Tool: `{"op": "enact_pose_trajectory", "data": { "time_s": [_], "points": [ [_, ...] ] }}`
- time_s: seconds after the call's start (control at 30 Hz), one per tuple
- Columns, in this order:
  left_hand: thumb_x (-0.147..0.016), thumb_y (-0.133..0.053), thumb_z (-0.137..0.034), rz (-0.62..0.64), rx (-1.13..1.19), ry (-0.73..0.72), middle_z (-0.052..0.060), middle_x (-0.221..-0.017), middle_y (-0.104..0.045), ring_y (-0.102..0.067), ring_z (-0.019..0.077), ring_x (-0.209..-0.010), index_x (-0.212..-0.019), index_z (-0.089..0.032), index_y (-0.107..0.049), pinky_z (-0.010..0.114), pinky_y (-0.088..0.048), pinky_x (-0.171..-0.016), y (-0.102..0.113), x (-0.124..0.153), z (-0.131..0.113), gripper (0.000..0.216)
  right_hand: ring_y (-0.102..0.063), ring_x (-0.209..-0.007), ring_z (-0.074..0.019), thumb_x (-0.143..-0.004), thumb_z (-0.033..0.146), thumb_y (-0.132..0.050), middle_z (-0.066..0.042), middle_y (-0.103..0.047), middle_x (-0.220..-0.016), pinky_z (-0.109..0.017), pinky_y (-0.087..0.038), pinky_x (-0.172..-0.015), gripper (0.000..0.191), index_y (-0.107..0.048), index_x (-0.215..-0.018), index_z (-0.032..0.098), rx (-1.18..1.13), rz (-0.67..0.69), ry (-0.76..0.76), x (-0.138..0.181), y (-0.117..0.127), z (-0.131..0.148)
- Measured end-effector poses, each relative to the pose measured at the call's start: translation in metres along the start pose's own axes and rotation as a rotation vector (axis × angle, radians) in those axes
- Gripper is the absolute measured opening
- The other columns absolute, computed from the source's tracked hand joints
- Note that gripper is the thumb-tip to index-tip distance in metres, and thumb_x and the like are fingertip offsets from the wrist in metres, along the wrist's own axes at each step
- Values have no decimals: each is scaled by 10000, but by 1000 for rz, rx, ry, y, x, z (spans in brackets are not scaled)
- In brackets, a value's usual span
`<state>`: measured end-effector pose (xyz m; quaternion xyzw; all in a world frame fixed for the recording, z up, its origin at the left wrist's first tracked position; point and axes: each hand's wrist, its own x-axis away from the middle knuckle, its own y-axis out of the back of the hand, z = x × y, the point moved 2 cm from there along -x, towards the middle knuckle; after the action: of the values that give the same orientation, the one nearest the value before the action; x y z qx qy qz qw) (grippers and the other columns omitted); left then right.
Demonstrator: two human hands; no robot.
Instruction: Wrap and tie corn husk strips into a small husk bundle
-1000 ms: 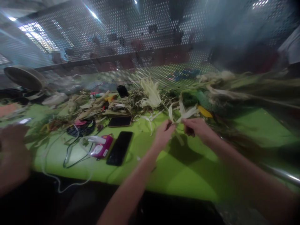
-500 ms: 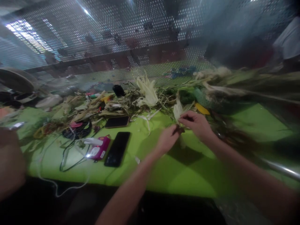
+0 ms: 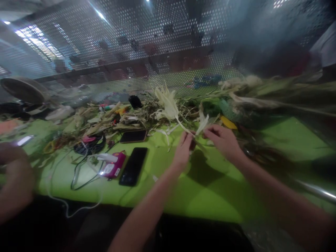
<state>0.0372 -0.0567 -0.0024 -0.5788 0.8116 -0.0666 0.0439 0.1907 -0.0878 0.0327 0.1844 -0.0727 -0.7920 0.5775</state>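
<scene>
My left hand (image 3: 184,149) is closed, with its fingertips pinched on a thin pale stem (image 3: 182,126). That stem runs up to a cream flower-like bunch of corn husk (image 3: 168,105) with curling tips. Facing it, my right hand (image 3: 222,140) pinches at the lower part of a smaller pale corn husk (image 3: 202,121), whose pointed tips stick up. Both hands hover just above the green table (image 3: 210,196), a short gap apart. Blur hides the exact contact of the right fingertips.
Dry husks and stalks (image 3: 126,119) pile along the back, before a perforated metal screen (image 3: 147,42). Two phones, one black (image 3: 133,166) and one darker-edged (image 3: 133,136), lie left beside a magenta charger block (image 3: 114,165) with cables. Another person's arm (image 3: 17,178) is at far left.
My hands have drawn slightly apart, the left shifting left and up. A pale stem now shows between my left fingers and the husk bunch. The other person's arm has moved into fuller view.
</scene>
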Motion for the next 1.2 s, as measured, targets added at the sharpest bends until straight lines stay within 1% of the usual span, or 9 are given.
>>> {"op": "enact_pose_trajectory", "data": {
  "time_s": [0.1, 0.2, 0.27, 0.33, 0.5, 0.67, 0.9, 1.03, 1.2],
  "points": [
    [-906, -541, -422, -3, 30, -41, 6, -830, -580, -487, 104, -677, -991, -236, -609, 216, -381, -600, 0, -2, 0, 216, -454, -413, -84, -819, 467, -620, 0, -634, -708, -241, -314, -410, 282, -639, -802, 187, -147, 196, -233, 2, -11, -3],
    [-893, -567, -368, -5, 40, -46, 26, -930, -631, -540, 113, -758, -980, -219, -620, 228, -429, -669, -2, -2, 1, 180, -550, -462, -111, -777, 513, -664, 1, -641, -729, -244, -402, -442, 327, -618, -835, 194, -300, 261, -327, 3, -18, -6],
    [-892, -573, -357, -18, 20, -31, 28, -947, -646, -552, 116, -775, -982, -216, -629, 238, -440, -702, -2, -2, 1, 176, -594, -546, -130, -747, 509, -707, -1, -634, -707, -255, -470, -518, 339, -620, -817, 190, -352, 256, -324, 2, -19, -7],
    [-900, -564, -353, -33, -11, -30, 29, -944, -653, -562, 121, -792, -987, -217, -637, 252, -448, -743, -2, -2, 1, 177, -591, -592, -128, -717, 491, -745, 5, -617, -687, -257, -493, -563, 335, -628, -797, 187, -377, 234, -303, 1, -19, -9],
    [-928, -517, -314, -83, -127, -105, 48, -998, -646, -577, 154, -914, -969, -196, -616, 292, -454, -860, -5, 1, -4, 159, -546, -563, -107, -657, 455, -797, 23, -609, -674, -258, -489, -555, 327, -644, -781, 193, -418, 190, -280, -1, -21, -15],
    [-938, -495, -323, -39, -105, -74, 47, -967, -638, -593, 162, -867, -961, -201, -569, 305, -484, -818, -8, 3, -4, 145, -556, -520, -121, -658, 448, -791, 25, -613, -619, -268, -473, -520, 321, -621, -754, 193, -462, 138, -280, 2, -25, -21],
    [-946, -479, -373, -152, -107, -18, 37, -866, -611, -582, 159, -794, -907, -196, -552, 303, -494, -779, -11, 7, -4, 196, -548, -530, -121, -709, 427, -749, 37, -599, -587, -262, -463, -534, 267, -613, -766, 204, -475, 80, -182, 7, -30, -22],
    [-953, -463, -363, -193, -66, 33, 21, -818, -592, -562, 146, -774, -937, -200, -539, 277, -493, -756, -14, 10, -6, 181, -547, -535, -123, -709, 448, -746, 34, -597, -588, -254, -449, -517, 280, -621, -775, 206, -422, 98, -187, 11, -32, -17],
    [-942, -493, -338, -199, -19, 31, 26, -883, -614, -563, 135, -804, -967, -207, -548, 255, -472, -766, -13, 9, -3, 144, -547, -555, -119, -723, 436, -736, 24, -609, -631, -251, -451, -521, 263, -625, -789, 206, -361, 94, -182, 12, -32, -14]
  ]
}}
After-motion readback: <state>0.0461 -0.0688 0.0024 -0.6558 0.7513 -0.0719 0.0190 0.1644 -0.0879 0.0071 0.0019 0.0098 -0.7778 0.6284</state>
